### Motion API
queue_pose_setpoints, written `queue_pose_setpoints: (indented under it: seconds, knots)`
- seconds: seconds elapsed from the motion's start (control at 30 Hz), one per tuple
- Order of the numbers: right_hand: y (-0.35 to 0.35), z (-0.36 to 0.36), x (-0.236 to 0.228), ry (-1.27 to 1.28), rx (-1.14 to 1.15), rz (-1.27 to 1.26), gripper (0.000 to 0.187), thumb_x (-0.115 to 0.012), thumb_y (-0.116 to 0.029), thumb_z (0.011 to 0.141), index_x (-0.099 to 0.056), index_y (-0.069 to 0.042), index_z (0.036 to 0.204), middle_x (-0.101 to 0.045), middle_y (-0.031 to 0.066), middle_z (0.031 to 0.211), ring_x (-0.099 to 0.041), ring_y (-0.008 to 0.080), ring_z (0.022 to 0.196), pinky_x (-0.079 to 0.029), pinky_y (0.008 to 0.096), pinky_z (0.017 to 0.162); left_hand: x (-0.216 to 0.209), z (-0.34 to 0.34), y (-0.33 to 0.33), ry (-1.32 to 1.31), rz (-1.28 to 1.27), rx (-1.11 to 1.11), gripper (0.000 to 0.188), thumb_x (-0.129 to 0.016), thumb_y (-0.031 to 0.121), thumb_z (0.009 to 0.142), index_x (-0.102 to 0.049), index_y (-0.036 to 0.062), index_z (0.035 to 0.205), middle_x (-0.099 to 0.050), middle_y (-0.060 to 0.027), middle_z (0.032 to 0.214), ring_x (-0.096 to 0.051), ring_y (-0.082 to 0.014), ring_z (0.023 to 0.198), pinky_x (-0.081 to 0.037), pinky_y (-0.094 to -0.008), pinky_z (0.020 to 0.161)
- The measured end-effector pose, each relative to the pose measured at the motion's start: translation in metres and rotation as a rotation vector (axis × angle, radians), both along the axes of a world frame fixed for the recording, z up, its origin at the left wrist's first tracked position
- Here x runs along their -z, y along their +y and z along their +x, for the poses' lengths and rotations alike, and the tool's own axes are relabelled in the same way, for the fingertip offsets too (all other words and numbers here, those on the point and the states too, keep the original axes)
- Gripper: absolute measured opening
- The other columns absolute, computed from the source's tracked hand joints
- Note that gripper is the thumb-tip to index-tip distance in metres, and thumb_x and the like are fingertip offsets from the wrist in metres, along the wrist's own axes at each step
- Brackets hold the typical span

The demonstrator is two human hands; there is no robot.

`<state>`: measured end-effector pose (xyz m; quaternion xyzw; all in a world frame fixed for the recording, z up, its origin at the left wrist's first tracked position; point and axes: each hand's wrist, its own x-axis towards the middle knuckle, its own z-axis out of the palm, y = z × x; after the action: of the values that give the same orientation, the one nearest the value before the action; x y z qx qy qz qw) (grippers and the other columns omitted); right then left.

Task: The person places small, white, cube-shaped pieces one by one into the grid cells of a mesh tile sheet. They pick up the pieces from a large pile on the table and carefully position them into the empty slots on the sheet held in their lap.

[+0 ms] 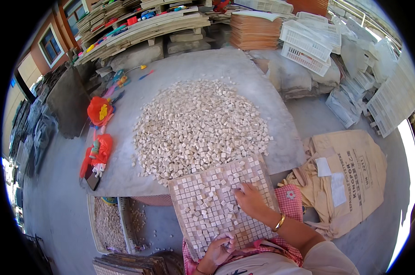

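Note:
A square gridded board (pixel 174 191) leans from my lap against the near table edge, its cells partly filled with small pale stone cubes (pixel 212 195). Several cubes lie loose and tilted on top of the rows. My right hand (pixel 251 200), with a gold bracelet at the wrist, is over the board's right half. Its fingers are bent down onto the cubes; whatever they pinch is hidden. Near the board's lower edge, my left hand (pixel 219 251) is curled with the thumb against the fingers, and its contents cannot be made out.
A wide heap of stone cubes (pixel 203 123) covers the middle of the grey table (pixel 120 167). Red bags (pixel 100 151) and a phone (pixel 93 183) lie at its left edge. Below stands a crate of cubes (pixel 109 224); a tan sack (pixel 349 183) lies right. White plastic crates (pixel 308 41) stand behind.

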<state>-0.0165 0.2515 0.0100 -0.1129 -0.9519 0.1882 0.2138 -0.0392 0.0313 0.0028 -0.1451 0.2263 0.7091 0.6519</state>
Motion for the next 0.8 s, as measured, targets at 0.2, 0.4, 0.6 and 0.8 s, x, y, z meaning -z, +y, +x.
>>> queue_pose_setpoints:
  seconds: [0.2, 0.4, 0.6, 0.8]
  knots:
    - [0.008, -0.009, -0.002, -0.05, -0.055, -0.079, 0.018, -0.06, -0.006, 0.068, -0.052, -0.004, 0.084, -0.054, 0.0127, 0.088, -0.052, 0.0317, 0.086, -0.044, 0.04, 0.072, 0.002, -0.001, -0.002, -0.021, -0.012, -0.005, 0.01, -0.049, 0.006, 0.082, -0.054, 0.0009, 0.089, -0.049, -0.0059, 0.075, -0.044, -0.0147, 0.064, -0.037, -0.0247, 0.053]
    - [0.017, 0.013, -0.02, -0.081, -0.184, -0.179, 0.019, -0.062, -0.01, 0.072, -0.054, -0.004, 0.088, -0.057, 0.0109, 0.084, -0.053, 0.0303, 0.086, -0.043, 0.0409, 0.074, 0.002, -0.004, -0.005, -0.01, -0.065, -0.024, 0.01, -0.05, 0.007, 0.082, -0.054, 0.001, 0.089, -0.051, -0.0053, 0.076, -0.046, -0.0136, 0.064, -0.037, -0.0241, 0.053]
    - [0.018, 0.007, -0.026, -0.055, -0.028, -0.263, 0.02, -0.062, -0.011, 0.073, -0.056, -0.005, 0.091, -0.058, 0.011, 0.081, -0.054, 0.0294, 0.086, -0.044, 0.0391, 0.073, 0.0, -0.004, 0.003, -0.006, -0.056, 0.001, 0.009, -0.052, 0.007, 0.082, -0.055, 0.0016, 0.089, -0.053, -0.0044, 0.074, -0.048, -0.0124, 0.063, -0.038, -0.0231, 0.053]
    - [0.009, -0.013, -0.007, -0.022, 0.016, -0.156, 0.021, -0.064, -0.011, 0.072, -0.057, -0.004, 0.091, -0.055, 0.0103, 0.074, -0.055, 0.0295, 0.076, -0.046, 0.0374, 0.069, 0.001, -0.004, 0.003, 0.03, -0.068, 0.013, 0.009, -0.051, 0.006, 0.083, -0.054, 0.0015, 0.089, -0.051, -0.0049, 0.075, -0.046, -0.0125, 0.064, -0.037, -0.0233, 0.053]
